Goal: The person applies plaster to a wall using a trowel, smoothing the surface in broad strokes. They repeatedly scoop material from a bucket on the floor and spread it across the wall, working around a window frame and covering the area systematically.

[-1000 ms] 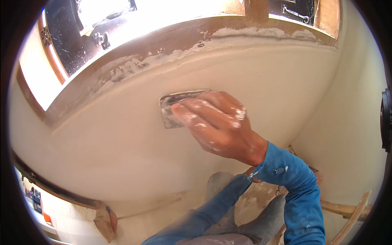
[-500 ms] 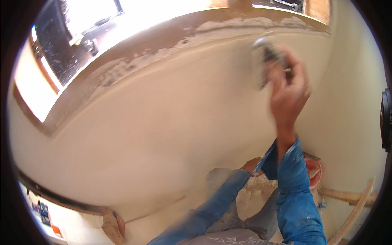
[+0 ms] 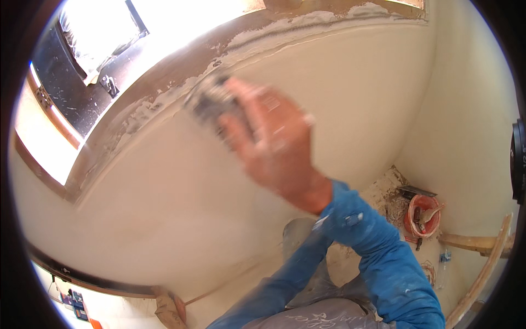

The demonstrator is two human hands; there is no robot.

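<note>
My right hand (image 3: 282,145) is raised against the cream-coated wall (image 3: 181,181), near the brown window frame (image 3: 164,77). Its fingers are closed around a dark, flat plastering trowel (image 3: 205,101), which is smeared by motion. The trowel lies close to the rough, putty-streaked strip (image 3: 142,115) along the frame's lower edge. Whether its blade touches the wall cannot be made out. My left forearm, in a blue sleeve (image 3: 290,268), reaches up from the lower edge. The left hand itself is hidden behind my right sleeve (image 3: 378,247).
At the right, a red bucket (image 3: 410,219) with tools inside stands on the dusty floor, with a dark flat blade (image 3: 416,191) beside its rim. Wooden poles (image 3: 476,274) lean at the lower right. A brown paper-like bag (image 3: 170,308) sits at the lower left.
My right hand has swept left across the wall with the trowel, from the upper right toward the frame's middle. My left hand, partly seen before, is now covered by the right sleeve.
</note>
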